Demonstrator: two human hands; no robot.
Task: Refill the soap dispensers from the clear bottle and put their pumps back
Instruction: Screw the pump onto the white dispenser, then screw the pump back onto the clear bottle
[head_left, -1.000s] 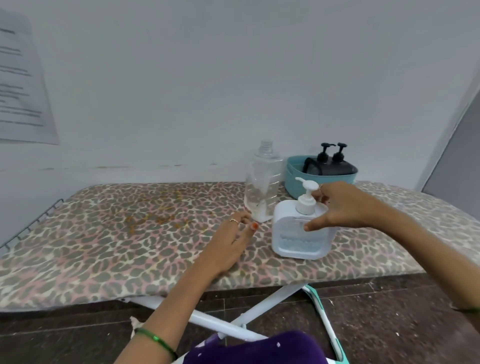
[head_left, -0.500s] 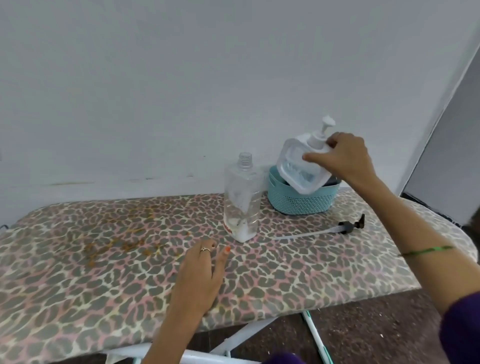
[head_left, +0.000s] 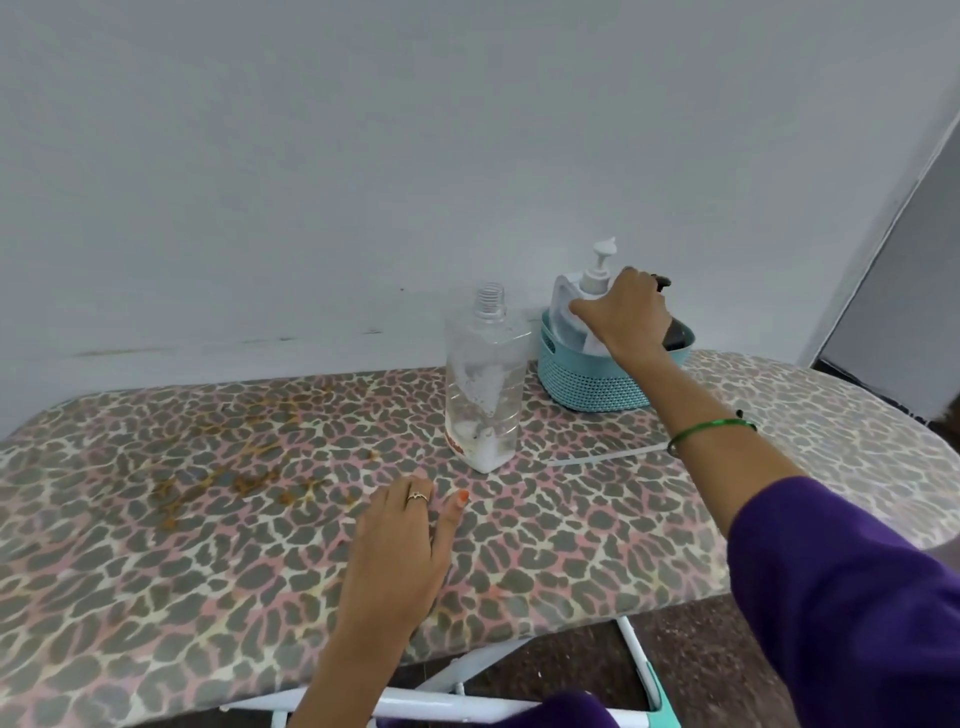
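The right hand (head_left: 626, 317) grips the white dispenser (head_left: 569, 312) by its shoulder, pump (head_left: 598, 267) on, lowering it into the teal basket (head_left: 587, 382). Best to set it down upright beside the dark dispenser (head_left: 678, 335) before letting go. The left hand (head_left: 402, 551) lies flat and empty on the counter (head_left: 208, 519). The nearly empty clear bottle (head_left: 483, 384) stands uncapped just beside the basket; a loose pump tube (head_left: 602, 456) lies nearby. The basket sits near the wall, with open room on the left.

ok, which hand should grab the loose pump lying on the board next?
Probably right. The right hand at the teal basket is nearer the loose pump. The left hand rests flat beyond the clear bottle.
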